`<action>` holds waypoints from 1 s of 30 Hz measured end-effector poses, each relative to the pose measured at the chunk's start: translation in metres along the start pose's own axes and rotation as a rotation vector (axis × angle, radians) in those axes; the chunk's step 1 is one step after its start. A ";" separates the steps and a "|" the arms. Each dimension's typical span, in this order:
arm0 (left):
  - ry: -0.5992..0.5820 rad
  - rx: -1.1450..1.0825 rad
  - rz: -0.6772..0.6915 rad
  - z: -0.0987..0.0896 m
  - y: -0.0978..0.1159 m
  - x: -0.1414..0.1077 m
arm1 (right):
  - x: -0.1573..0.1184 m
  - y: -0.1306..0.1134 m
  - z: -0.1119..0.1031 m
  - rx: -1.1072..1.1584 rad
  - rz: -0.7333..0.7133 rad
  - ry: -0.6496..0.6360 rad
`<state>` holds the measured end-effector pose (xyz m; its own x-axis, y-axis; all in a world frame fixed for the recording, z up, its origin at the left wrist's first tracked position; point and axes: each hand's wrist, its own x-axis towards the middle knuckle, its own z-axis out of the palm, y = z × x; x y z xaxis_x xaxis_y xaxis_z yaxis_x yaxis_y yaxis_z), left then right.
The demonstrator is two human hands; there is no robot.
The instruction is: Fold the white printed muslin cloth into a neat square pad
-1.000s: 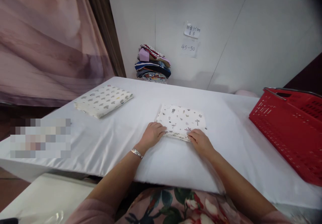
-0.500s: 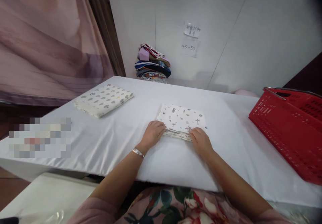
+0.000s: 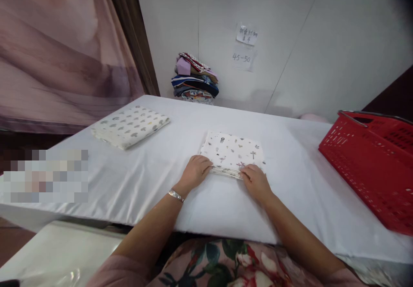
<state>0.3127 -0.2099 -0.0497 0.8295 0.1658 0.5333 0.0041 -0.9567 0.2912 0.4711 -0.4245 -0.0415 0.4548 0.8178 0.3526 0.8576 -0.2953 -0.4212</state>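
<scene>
A white cloth [image 3: 234, 151] with small printed figures and plants lies folded in several layers on the white-covered table [image 3: 206, 209]. My left hand [image 3: 196, 171] grips its near left corner, fingers on top and thumb at the front edge. At the near right corner, my right hand [image 3: 254, 181] pinches the layered edge between thumb and fingers. Farther left lies a second folded cloth [image 3: 132, 125], cream with grey printed shapes, which neither hand touches.
A red plastic basket [image 3: 368, 166] with a metal handle stands at the table's right side. Behind the table's far edge, a pile of folded fabrics [image 3: 195, 80] rests against the wall. A pink curtain [image 3: 64, 50] hangs at left. Something blurred out [image 3: 48, 177] lies at the left edge.
My right hand has shifted slightly left along the cloth's front edge. My left hand stays at its corner. The view has moved a little.
</scene>
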 end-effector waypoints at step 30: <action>0.031 -0.003 -0.011 0.000 0.001 0.000 | -0.008 0.004 0.008 0.022 -0.119 0.228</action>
<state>0.3127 -0.2105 -0.0492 0.8119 0.1835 0.5541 0.0112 -0.9540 0.2996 0.4690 -0.4278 -0.0524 0.3955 0.7127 0.5794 0.9041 -0.1906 -0.3825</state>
